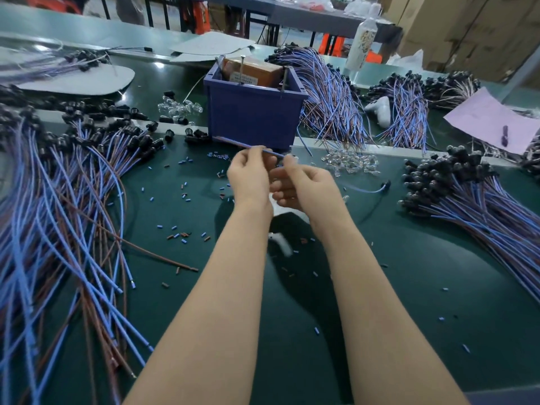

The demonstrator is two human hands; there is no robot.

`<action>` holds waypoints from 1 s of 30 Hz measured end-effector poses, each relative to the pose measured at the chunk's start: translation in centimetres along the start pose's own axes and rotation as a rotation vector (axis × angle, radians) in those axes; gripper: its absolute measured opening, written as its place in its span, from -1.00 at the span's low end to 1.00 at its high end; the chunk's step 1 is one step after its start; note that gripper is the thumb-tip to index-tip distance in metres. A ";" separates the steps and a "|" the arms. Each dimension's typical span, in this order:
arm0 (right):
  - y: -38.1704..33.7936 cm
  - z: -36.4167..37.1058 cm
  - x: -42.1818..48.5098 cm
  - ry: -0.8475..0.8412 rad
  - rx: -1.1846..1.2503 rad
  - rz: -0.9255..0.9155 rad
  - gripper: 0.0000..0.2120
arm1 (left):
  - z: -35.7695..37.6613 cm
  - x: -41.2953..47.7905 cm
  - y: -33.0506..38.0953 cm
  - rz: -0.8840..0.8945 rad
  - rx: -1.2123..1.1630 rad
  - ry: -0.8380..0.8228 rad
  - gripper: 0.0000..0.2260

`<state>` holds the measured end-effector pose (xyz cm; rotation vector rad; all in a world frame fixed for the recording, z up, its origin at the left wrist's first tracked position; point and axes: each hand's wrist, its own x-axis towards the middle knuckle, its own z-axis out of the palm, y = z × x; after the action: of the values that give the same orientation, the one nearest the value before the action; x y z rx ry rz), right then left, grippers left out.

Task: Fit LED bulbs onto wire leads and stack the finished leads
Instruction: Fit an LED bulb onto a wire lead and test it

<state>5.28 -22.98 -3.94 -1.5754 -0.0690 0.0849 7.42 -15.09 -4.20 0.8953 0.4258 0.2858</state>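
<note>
Both my hands are raised above the middle of the green table. My left hand (pixel 250 173) pinches a blue wire lead (pixel 233 143) that runs up-left toward the blue bin. My right hand (pixel 304 185) pinches the same lead at its right end, fingers curled. Whether a bulb sits between my fingers is hidden. A heap of clear LED bulbs (pixel 349 163) lies just right of my hands. Unfitted leads (pixel 73 200) with black sockets spread over the left side. A stack of leads (pixel 467 197) lies at the right.
A blue plastic bin (pixel 251 112) holding a brown box stands just behind my hands. More lead bundles (pixel 330 97) lie behind it. A single lead (pixel 371 188) lies right of my hands. Cut insulation bits litter the mat. A pink paper (pixel 491 121) and a bottle (pixel 361 45) sit far right.
</note>
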 end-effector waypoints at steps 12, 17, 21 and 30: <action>1.6 0.2 0.3 0.187 -0.812 -0.307 -0.79 | -0.1 0.7 -0.2 0.264 0.126 0.052 -0.89; 1.3 0.0 0.4 0.193 -0.602 -0.262 -0.71 | 0.4 0.5 -1.4 0.274 0.497 -0.206 -0.85; 1.5 -0.3 0.6 0.191 -0.491 -0.214 -0.82 | 0.3 0.5 -1.4 0.245 0.533 -0.239 -0.88; 2.0 0.2 1.1 0.432 -0.234 -0.254 -0.87 | -0.1 0.4 -0.8 0.264 0.378 -0.073 -0.82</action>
<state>6.33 -22.71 -5.98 -1.7726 0.0630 -0.4765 7.79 -15.34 -5.02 1.3320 0.2974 0.4214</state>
